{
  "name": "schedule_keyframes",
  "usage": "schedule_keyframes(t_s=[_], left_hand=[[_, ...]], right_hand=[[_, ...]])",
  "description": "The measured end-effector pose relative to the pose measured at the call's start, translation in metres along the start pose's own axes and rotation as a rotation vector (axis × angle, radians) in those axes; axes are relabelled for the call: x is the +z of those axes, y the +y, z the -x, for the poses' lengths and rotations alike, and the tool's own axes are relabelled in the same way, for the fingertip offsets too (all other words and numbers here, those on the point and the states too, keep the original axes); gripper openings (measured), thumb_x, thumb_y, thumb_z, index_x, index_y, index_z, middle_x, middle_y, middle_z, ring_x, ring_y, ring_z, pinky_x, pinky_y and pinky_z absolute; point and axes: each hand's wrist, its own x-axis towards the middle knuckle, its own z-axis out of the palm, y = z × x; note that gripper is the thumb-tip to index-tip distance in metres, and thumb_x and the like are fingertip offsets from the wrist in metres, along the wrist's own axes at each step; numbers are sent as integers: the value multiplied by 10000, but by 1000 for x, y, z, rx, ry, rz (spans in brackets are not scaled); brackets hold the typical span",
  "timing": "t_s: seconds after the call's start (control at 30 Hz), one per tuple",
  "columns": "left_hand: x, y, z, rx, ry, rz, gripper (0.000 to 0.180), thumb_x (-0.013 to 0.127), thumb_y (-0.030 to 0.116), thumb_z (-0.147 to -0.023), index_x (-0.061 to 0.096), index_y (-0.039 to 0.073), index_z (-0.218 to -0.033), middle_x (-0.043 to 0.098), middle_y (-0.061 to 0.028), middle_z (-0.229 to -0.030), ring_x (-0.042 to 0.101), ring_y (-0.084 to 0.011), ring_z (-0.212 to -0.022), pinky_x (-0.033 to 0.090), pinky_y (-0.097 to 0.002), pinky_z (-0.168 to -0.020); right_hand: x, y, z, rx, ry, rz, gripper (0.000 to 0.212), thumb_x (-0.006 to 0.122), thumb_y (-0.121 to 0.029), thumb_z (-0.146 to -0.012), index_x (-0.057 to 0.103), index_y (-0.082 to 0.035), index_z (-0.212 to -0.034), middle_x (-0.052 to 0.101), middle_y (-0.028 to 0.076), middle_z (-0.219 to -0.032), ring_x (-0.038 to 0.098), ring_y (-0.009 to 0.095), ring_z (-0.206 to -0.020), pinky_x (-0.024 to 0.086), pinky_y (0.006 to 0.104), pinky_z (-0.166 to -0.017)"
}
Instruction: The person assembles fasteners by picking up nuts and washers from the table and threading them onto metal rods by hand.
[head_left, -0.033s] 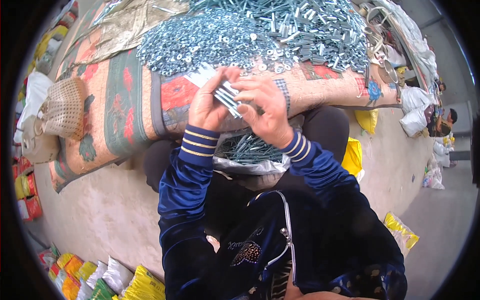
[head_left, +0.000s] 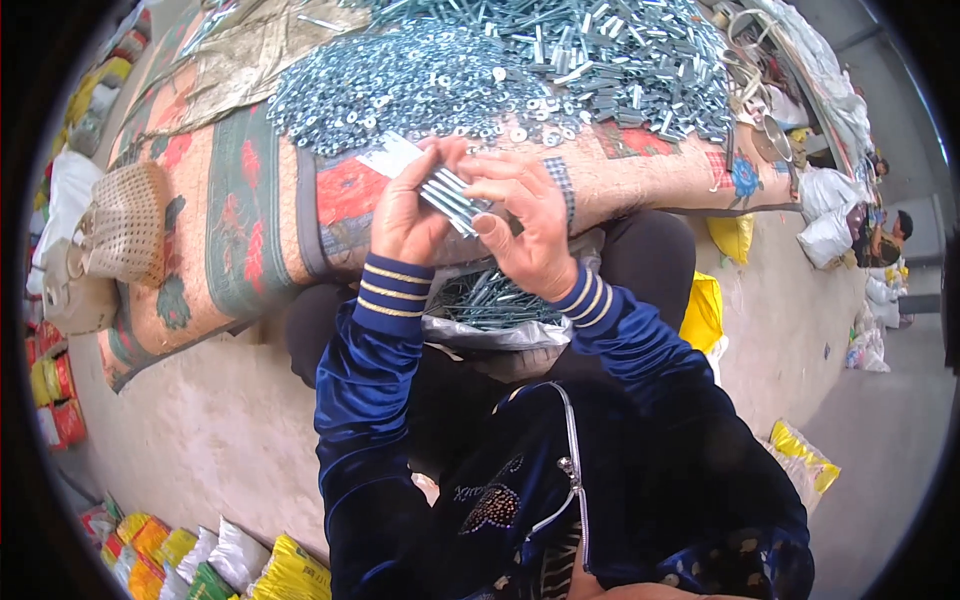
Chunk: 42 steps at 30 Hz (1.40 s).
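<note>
A small bundle of shiny metal rods (head_left: 452,205), perhaps anchor bolts, lies across my left hand (head_left: 403,215), whose fingers curl around it. My right hand (head_left: 530,225) meets the bundle from the other side, thumb and fingers bent against the rod ends. Both hands are raised over the near edge of the quilt-covered surface. Below them, between my knees, a whitish sack (head_left: 490,335) stands open with many long threaded rods (head_left: 500,298) inside. Just beyond my left hand a flat pale piece (head_left: 392,155) lies on the quilt.
A heap of washers and nuts (head_left: 380,85) covers the far part of the quilt (head_left: 345,190), beside a heap of metal sleeves (head_left: 630,75). At left are a perforated basket (head_left: 128,225) and a plastic jug (head_left: 75,290). Colourful sacks (head_left: 285,570) lie on the floor. Another person (head_left: 888,240) sits far right.
The whole view has shifted slightly, so hands and heaps appear a little further left. My right fingers have moved slightly against the rods; both hands still hold the bundle.
</note>
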Motion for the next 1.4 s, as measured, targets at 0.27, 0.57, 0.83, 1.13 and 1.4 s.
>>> schedule_keyframes(t_s=[0.27, 0.57, 0.83, 1.13, 1.4], left_hand=[[-1, -40, 28, 91, -273, -34, 330, 510, 170, -941, 468, 30, -1236, 526, -80, -1191, 509, -201, -1122, 442, -361, -960], [-1, -23, 43, -212, 90, -339, 251, 590, 171, -898, 551, 41, -1109, 574, -41, -708, 507, -114, -528, 384, -232, -448], [7, -16, 52, -218, 125, -595, 217, 589, 184, -891, 609, 35, -1047, 538, -13, -633, 483, -103, -491, 364, -225, -443], [9, -28, 52, -346, 28, -830, 230, 585, 175, -893, 604, 19, -1061, 492, -2, -594, 441, -89, -466, 328, -209, -421], [11, -37, 54, -396, -39, -1017, 234, 585, 178, -898, 608, 18, -1067, 570, -28, -647, 535, -92, -536, 348, -209, -425]], right_hand=[[39, -3, -15, 158, 217, 93, 281, 526, -251, -868, 606, -17, -1001, 627, 129, -1048, 560, 317, -1011, 385, 408, -929], [-39, 201, -60, 250, -187, 789, 234, 674, -148, -715, 684, -201, -943, 614, 44, -1022, 549, 273, -1001, 447, 377, -830], [-38, 196, -77, 181, -312, 692, 115, 669, -180, -777, 650, -122, -874, 634, 27, -944, 579, 218, -902, 454, 343, -764], [-57, 101, -41, 423, -636, -306, 190, 551, -133, -919, 632, -32, -1058, 594, -14, -958, 533, 50, -845, 451, 202, -724], [-69, 89, -20, 582, -659, -544, 267, 627, -90, -850, 575, -5, -1099, 595, 15, -905, 572, 86, -807, 467, 196, -746]])
